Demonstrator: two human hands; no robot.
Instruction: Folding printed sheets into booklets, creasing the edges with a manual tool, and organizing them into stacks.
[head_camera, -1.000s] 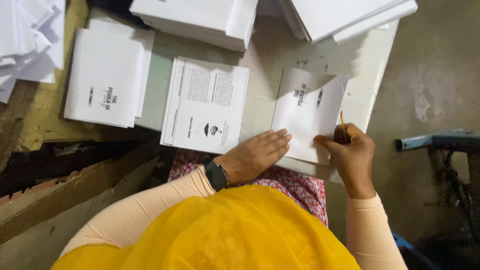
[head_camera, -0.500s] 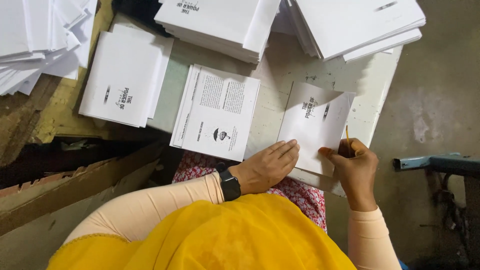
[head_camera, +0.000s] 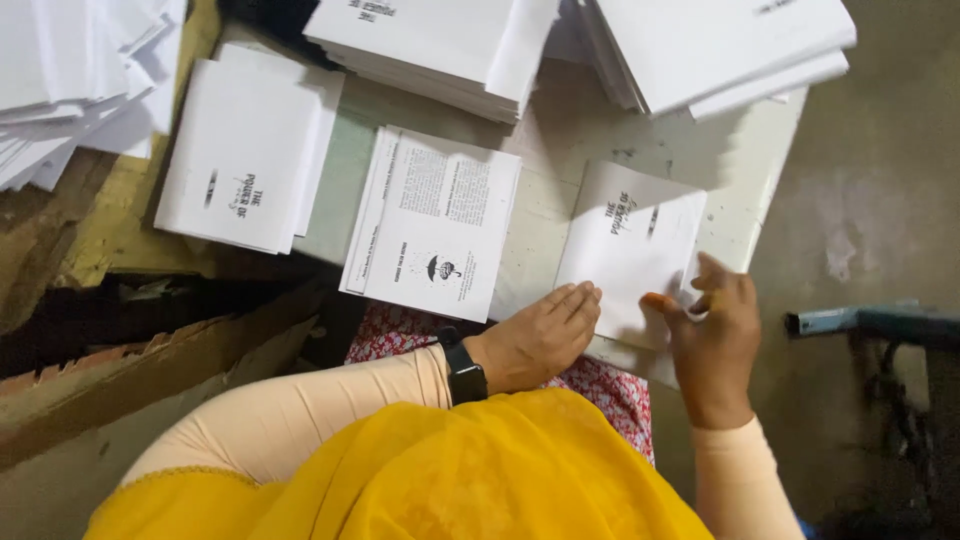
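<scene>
Head view, looking down past a yellow garment (head_camera: 450, 480) and peach sleeves (head_camera: 300, 415). Nearest: left hand (head_camera: 535, 340), black watch (head_camera: 465, 370) at the wrist, palm down and fingers (head_camera: 580, 300) stretched flat together, tips pressed on the near left edge of a white booklet (head_camera: 632, 250). Nothing gripped there, only held down. Just right of it: right hand (head_camera: 712, 335), fingers curled round a slim orange pencil-like tool (head_camera: 660, 300), its tip at the booklet's near right part; thumb and forefinger pinched on the shaft. Booklet lying flat near the desk's (head_camera: 545, 195) right front corner, cover up, dark title print and a small mark showing, upper part in shadow. Red patterned cloth (head_camera: 590, 385) visible below the desk edge, between the two arms.

Farther left on the desk: a stack of printed sheets (head_camera: 435, 225), text block and a small umbrella drawing on top, apart from the booklet. Left again: a pile of white covers (head_camera: 245, 155) with the same sort of title print, partly overhanging the desk edge. Far edge: two thick stacks of white paper (head_camera: 430, 45), (head_camera: 715, 45), the right one casting its shadow on the booklet. Far left corner: loose fanned white sheets (head_camera: 70, 80) on a worn wooden surface (head_camera: 60, 230). Right of the desk: grey concrete floor (head_camera: 860, 180) and a blue metal bar (head_camera: 850, 320).
</scene>
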